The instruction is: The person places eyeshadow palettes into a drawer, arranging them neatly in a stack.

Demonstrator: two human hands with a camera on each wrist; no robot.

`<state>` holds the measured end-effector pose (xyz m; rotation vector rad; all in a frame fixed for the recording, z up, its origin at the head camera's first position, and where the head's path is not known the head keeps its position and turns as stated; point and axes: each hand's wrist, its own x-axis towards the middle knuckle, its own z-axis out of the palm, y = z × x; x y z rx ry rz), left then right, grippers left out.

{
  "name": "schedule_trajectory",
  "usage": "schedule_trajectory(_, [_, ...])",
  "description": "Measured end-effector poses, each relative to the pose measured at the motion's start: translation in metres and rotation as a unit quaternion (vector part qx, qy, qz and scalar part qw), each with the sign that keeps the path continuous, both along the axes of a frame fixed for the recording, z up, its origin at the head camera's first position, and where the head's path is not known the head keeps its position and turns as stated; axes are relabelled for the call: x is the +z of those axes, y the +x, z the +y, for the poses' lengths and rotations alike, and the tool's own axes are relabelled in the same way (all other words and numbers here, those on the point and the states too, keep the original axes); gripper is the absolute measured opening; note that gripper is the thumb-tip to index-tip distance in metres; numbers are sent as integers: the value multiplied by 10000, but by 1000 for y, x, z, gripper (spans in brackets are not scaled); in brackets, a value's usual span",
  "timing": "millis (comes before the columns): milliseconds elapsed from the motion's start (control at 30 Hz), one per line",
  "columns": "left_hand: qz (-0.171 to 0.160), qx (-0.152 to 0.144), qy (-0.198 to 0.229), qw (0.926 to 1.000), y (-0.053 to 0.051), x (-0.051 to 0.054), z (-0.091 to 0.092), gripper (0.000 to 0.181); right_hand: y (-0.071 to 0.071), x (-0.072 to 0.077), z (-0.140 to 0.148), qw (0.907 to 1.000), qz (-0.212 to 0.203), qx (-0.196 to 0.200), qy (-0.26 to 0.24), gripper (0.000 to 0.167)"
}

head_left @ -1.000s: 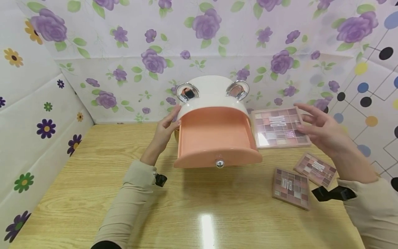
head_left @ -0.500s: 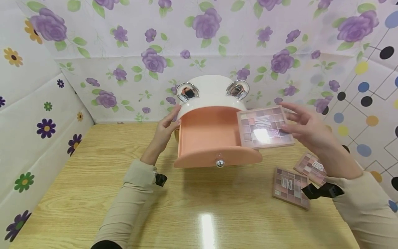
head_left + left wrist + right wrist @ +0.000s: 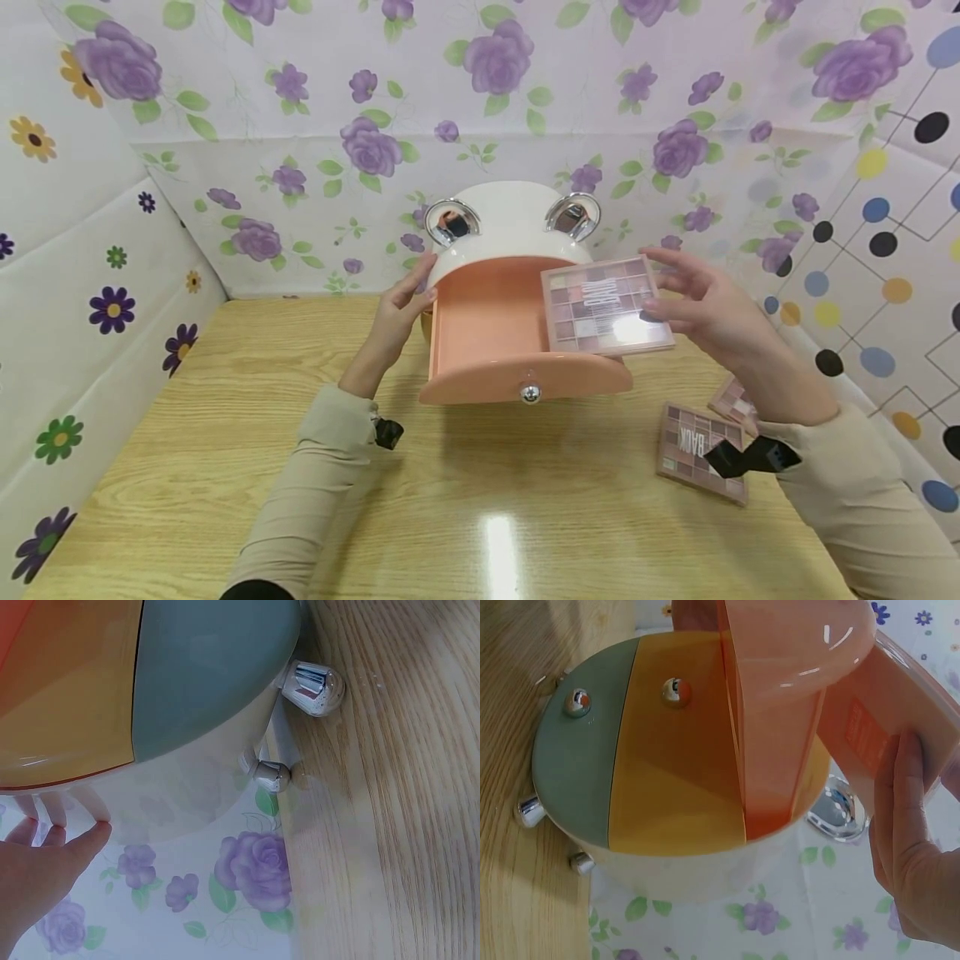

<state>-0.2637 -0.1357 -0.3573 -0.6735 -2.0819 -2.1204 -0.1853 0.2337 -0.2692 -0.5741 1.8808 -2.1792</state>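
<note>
A white rounded cabinet (image 3: pixel 513 204) with frog-like chrome eyes stands on the table, its pink top drawer (image 3: pixel 483 325) pulled out. My left hand (image 3: pixel 397 312) rests against the cabinet's left side, fingers fairly straight; in the left wrist view the left hand (image 3: pixel 49 866) touches the white shell. Between thumb and fingers, my right hand (image 3: pixel 723 329) holds an eyeshadow palette (image 3: pixel 596 292) with a clear lid by its right end. The palette overlaps the drawer's right part and tilts slightly. From below, the right wrist view shows the palette's underside (image 3: pixel 870 731) beside the drawer, with fingers against it.
Two smaller palettes lie on the table at the right: one (image 3: pixel 697 450) in front, another (image 3: pixel 731 402) partly hidden by the right wrist. Below the pink drawer are a shut yellow drawer (image 3: pixel 679 765) and a shut green drawer (image 3: pixel 577 761). Flowered sheets line the back and left.
My right hand has carried the palette leftward, from beside the cabinet to over the drawer's right part. The left hand and cabinet have stayed put.
</note>
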Motion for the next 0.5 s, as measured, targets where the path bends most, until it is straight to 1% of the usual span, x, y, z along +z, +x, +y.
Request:
schedule_trajectory(100, [-21, -6, -7, 10000, 0, 0, 0, 50, 0, 0, -6, 10000, -92, 15, 27, 65])
schedule_trajectory(233, [-18, -16, -6, 10000, 1, 0, 0, 50, -2, 0, -13, 9999, -150, 33, -37, 60])
schedule_trajectory(333, [-7, -34, -6, 10000, 1, 1, -1, 50, -3, 0, -18, 10000, -63, 56, 5, 58])
schedule_trajectory(500, [1, -45, -27, 10000, 1, 2, 0, 49, -4, 2, -26, 9999, -7, 96, 66, 61])
